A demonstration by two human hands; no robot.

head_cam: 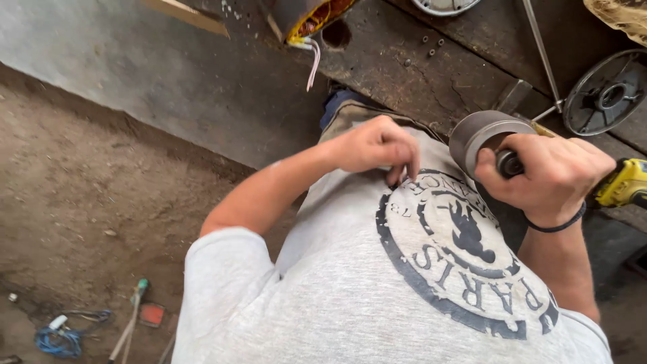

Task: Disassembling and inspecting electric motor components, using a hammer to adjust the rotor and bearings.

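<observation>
Dark, scarred wooden surface (404,54) up top, dirt floor (81,202) off to its left, and against its near edge the right hand (549,176) is clenched round a grey metal cylinder (480,135) and a yellow power tool (623,183). The left hand (377,145) pinches the grey shirt (377,283) hem just beside that cylinder. Loose cloth could snag; little room there, open floor left.
</observation>
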